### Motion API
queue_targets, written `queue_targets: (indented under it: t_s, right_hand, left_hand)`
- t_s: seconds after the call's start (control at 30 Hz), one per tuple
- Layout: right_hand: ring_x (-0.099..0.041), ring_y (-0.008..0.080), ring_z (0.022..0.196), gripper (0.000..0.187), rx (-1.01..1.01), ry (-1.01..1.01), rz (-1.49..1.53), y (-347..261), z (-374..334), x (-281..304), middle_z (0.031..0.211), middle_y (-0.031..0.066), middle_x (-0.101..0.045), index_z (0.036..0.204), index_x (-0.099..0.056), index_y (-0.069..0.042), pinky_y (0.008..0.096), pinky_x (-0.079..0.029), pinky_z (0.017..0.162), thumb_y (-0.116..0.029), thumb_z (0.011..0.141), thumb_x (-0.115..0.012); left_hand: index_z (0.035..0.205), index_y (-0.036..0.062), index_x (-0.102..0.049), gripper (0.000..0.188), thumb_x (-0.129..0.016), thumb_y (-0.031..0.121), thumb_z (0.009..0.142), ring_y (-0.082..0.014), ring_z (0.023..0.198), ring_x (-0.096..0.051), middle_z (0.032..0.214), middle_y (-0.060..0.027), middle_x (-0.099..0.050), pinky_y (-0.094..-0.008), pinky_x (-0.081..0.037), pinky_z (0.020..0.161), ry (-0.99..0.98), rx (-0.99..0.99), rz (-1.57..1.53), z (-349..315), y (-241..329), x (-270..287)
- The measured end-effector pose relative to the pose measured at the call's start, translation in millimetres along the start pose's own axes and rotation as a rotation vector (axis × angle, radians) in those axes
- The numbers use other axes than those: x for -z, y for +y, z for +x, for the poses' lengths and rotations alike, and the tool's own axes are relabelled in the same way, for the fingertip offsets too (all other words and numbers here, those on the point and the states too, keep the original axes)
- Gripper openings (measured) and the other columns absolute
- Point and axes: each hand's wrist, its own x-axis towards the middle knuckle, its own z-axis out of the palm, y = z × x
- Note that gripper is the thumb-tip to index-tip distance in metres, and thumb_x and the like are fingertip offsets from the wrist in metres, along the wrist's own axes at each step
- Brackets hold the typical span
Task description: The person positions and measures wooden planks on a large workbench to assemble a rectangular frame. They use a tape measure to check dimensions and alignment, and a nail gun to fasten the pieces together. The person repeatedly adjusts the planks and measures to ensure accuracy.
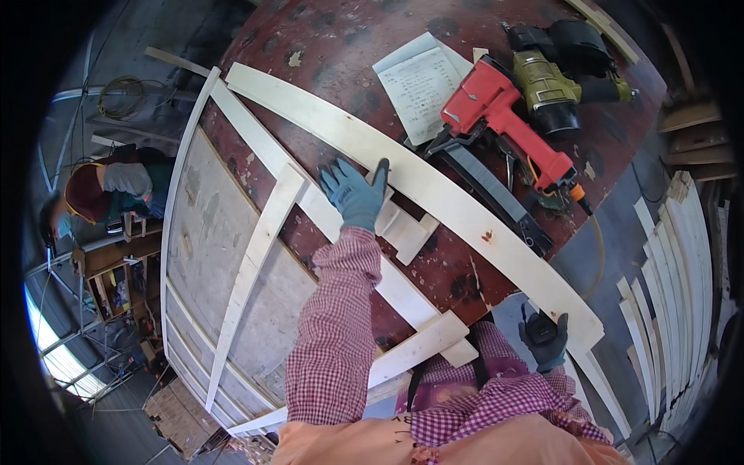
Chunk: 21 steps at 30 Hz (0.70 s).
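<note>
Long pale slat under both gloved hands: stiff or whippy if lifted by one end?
Likely whippy: the long slat is thin and spans the whole table. Probably light, bare softwood. Flat, so it won't roll; the left hand and right hand steady it.

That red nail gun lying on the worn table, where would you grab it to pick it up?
Probably by the long red handle of the red nail gun. It lies on its side on the worn dark-red table, the handle stretching toward the table's right edge with bare table beside it. Coming from above on that side avoids the olive-green nail gun crowding its head.
</note>
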Motion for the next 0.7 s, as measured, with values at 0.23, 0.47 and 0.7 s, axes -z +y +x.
queue_targets:
  t_s: [0.23, 0.47, 0.7]
  right_hand:
    - [-0.063, 0.0288, 0.099, 0.058, -0.035, -0.051, 0.011, -3, 4, 33, 0.108, 0.0129, -0.067, 0.127, -0.055, -0.014, 0.0574, -0.043, 0.098, -0.058, 0.09, -0.055]
    - [-0.064, 0.0266, 0.104, 0.056, 0.015, -0.032, -0.042, -9, 12, 10, 0.108, 0.011, -0.068, 0.124, -0.06, -0.014, 0.0524, -0.051, 0.091, -0.059, 0.091, -0.052]
    - [-0.06, 0.0282, 0.112, 0.057, -0.005, -0.167, 0.092, 2, 28, -4, 0.12, 0.012, -0.063, 0.131, -0.055, -0.012, 0.0588, -0.043, 0.101, -0.055, 0.093, -0.052]
  left_hand:
    - [0.145, -0.0125, -0.018, 0.117, -0.063, 0.07, 0.076, -0.0451, 0.142, -0.02, 0.148, -0.0331, -0.029, -0.0467, -0.012, 0.119, -0.099, 0.131, -0.47, 43, 2, -40]
    - [0.143, -0.0179, -0.016, 0.119, -0.068, 0.065, 0.076, -0.0456, 0.143, -0.018, 0.148, -0.0369, -0.024, -0.0476, -0.01, 0.119, -0.088, 0.155, -0.663, 50, 11, -48]
    - [0.144, -0.0133, -0.018, 0.116, -0.071, 0.062, 0.075, -0.048, 0.141, -0.02, 0.147, -0.0373, -0.026, -0.0507, -0.014, 0.117, -0.04, 0.024, -0.691, 104, 55, -55]
